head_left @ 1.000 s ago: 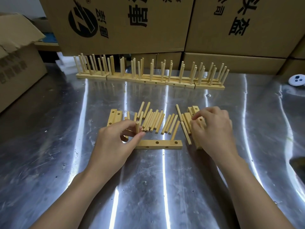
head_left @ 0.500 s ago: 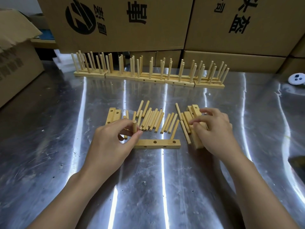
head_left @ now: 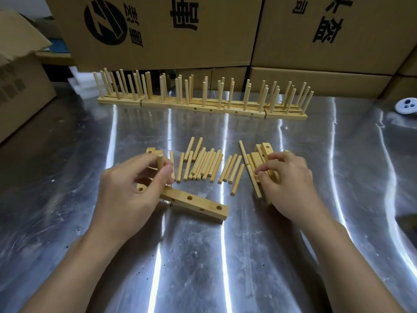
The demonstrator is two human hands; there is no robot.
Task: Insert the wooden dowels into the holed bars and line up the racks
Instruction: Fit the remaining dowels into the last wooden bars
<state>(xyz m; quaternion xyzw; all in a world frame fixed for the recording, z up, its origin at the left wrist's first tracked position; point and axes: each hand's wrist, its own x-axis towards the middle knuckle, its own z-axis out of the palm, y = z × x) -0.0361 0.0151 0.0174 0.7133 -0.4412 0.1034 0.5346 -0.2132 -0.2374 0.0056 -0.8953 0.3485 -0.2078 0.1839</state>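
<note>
Stainless-steel table [head_left: 293, 245] before stacked cardboard boxes [head_left: 158, 30], with finished racks [head_left: 203, 107] in a row at its far edge. Left hand [head_left: 128, 190] pinches an upright dowel [head_left: 160, 161] over the left end of the skewed holed bar [head_left: 196, 203]. Loose dowels [head_left: 203, 166] lie just behind. Right hand [head_left: 286, 184] curls over the spare bars [head_left: 261, 154]; grip unclear.

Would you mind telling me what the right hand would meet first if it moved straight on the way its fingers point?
Its fingers point left. The right hand would likely first meet the long dowel beyond its fingertips, then the loose dowels; depth is unclear, so it may already touch it.
</note>
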